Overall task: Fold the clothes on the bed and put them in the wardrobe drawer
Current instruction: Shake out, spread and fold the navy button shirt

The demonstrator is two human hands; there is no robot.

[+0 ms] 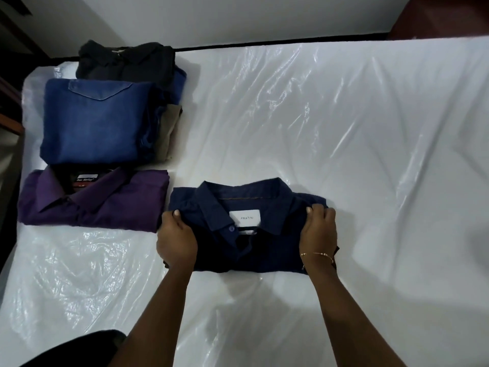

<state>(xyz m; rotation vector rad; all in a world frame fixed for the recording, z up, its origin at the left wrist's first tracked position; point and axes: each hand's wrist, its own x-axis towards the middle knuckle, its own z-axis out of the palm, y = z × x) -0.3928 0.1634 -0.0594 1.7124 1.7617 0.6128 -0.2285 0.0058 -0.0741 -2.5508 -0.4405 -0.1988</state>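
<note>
- The navy shirt [248, 229] lies folded on the bed [344, 154], collar away from the person, a white label showing inside the neck; it sits just right of the purple shirt [105, 202]
- The left hand [176, 239] grips the shirt's left edge, fingers curled under the fold and thumb on top; the right hand [318, 231] grips the right edge the same way, a thin bracelet [317, 255] on its wrist
- The purple shirt lies folded at the bed's left side; beyond it a blue denim shirt [95, 123] tops a pile, with a black garment [127, 60] farther back
- Glossy clear plastic covers the white bed
</note>
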